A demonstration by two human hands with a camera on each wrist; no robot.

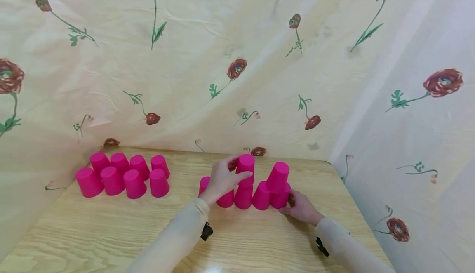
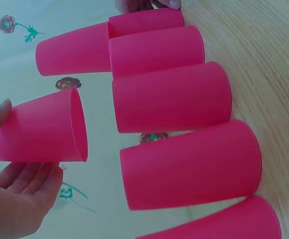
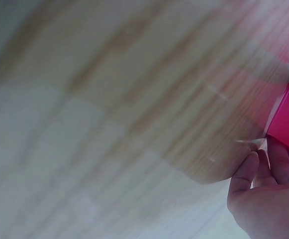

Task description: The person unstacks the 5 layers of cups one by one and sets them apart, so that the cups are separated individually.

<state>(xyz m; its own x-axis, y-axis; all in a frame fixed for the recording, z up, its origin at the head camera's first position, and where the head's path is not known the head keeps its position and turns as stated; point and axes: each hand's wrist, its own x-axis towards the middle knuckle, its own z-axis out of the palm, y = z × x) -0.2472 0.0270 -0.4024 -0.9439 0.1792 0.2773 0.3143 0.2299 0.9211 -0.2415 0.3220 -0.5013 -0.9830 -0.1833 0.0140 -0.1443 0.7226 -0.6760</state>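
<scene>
As I watch remotely, the left hand [image 1: 224,179] pinches a raised cup [image 1: 246,165]. The right hand [image 1: 303,209] grips the end cup [image 1: 279,199].

A gap parts the cup cluster [image 1: 119,179] from the obstructing cup row [image 1: 243,197].

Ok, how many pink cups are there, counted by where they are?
Pink cups in the cluster: 8
Pink cups in the bottom row: 5
Pink cup resting on that row: 1
Pink cup in the left hand: 1
Total visible: 15
</scene>
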